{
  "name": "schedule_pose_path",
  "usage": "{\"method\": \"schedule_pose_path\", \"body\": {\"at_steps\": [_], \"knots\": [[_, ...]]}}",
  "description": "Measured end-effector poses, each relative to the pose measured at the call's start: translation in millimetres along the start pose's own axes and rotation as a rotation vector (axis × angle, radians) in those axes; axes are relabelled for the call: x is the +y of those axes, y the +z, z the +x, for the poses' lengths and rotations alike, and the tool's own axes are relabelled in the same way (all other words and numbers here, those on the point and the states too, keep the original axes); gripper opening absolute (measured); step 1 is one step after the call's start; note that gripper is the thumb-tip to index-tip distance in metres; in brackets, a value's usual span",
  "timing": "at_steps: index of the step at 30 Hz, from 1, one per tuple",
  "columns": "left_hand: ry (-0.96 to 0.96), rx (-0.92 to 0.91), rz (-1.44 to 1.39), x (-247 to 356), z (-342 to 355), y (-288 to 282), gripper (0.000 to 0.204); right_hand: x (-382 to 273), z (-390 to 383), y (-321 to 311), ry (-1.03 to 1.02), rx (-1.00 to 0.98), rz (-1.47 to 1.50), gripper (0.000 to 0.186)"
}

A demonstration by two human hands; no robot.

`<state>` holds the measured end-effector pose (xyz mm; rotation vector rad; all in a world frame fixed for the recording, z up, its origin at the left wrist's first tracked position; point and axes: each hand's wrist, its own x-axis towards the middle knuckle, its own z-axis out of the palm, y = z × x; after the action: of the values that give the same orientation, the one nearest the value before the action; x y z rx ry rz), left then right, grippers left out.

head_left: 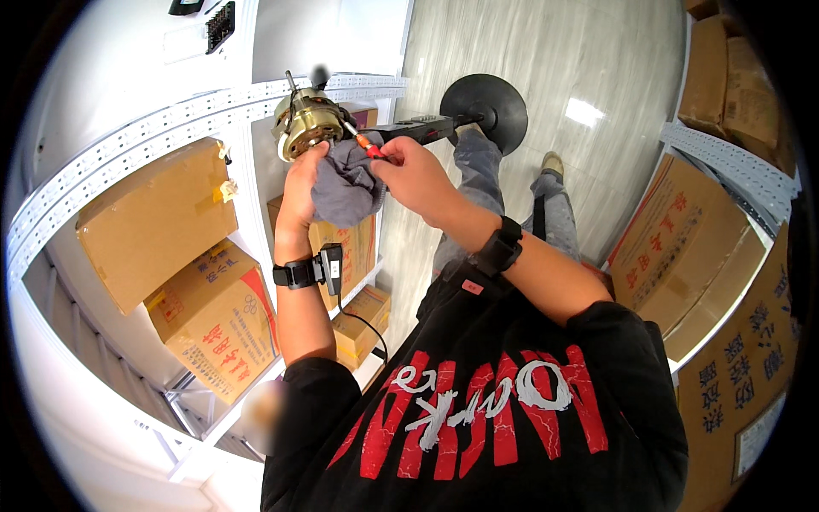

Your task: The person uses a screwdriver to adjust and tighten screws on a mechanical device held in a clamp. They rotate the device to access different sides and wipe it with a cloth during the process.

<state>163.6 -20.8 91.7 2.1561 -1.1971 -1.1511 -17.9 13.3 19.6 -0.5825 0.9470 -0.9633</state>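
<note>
A brass-coloured fan motor (309,121) with a metal frame sits bare at the head of a black stand pole (418,129). My left hand (299,189) is closed just below the motor, gripping a bunched grey cloth (348,186); its thumb is close to the underside of the motor. Pinched in my right hand (418,181) is a small red and orange screwdriver (368,145), its front end pointing at the motor's right side. The exact spot it touches is too small to tell. The fan's round black base (496,107) rests on the floor by my foot.
White perforated shelving (171,128) runs along the left, holding cardboard boxes (162,222). More cartons (674,247) stand on racks at the right. A black strip of parts (220,27) lies at the upper left. A black cable (368,324) hangs from my left wristband.
</note>
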Motion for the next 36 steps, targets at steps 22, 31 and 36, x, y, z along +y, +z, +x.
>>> {"method": "schedule_pose_path", "body": {"at_steps": [22, 31, 36], "knots": [[-0.106, -0.016, -0.134, -3, -3, -2, 0.036, 10, -6, -10, 0.145, -0.117, -0.058, 0.015], [0.059, -0.022, 0.030, 0, -9, 2, 0.039, 15, -4, -4, 0.104, -0.063, -0.054, 0.020], [0.008, -0.001, -0.009, 8, -13, 7, 0.036, 13, -6, -4, 0.085, -0.046, -0.066, 0.020]]}}
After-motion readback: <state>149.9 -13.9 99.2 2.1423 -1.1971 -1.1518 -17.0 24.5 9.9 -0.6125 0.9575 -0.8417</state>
